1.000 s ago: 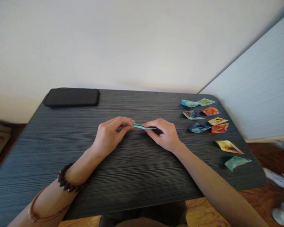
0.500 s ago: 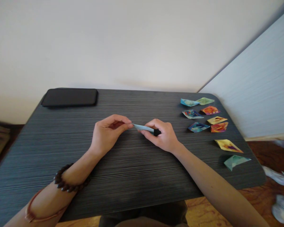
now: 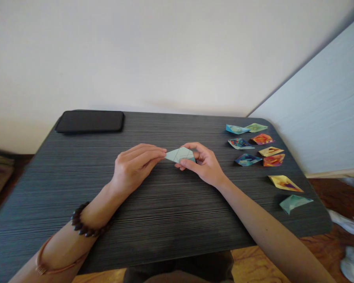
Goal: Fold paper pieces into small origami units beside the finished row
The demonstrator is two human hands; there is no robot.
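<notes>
A pale blue-green piece of folded paper [image 3: 179, 155], kite-shaped with crease lines on its face, is held just above the middle of the table. Its narrow tip is pinched between the thumb and fingers of my left hand [image 3: 137, 163]. My right hand [image 3: 205, 163] grips the wide end, thumb on the face and fingers behind, where a bluer edge shows. The paper's flat side faces up toward me. Part of its far side is hidden by my fingers.
Several folded paper pieces lie at the table's right, among them a yellow one [image 3: 284, 183], a green one [image 3: 295, 203] and an orange one [image 3: 273, 160]. A black phone [image 3: 90, 121] rests at the back left of the dark table [image 3: 165, 228]. A wall stands behind.
The folded paper has turned from nearly edge-on to showing its broad face. My left fingers have straightened over its tip, and my right thumb has moved onto its face.
</notes>
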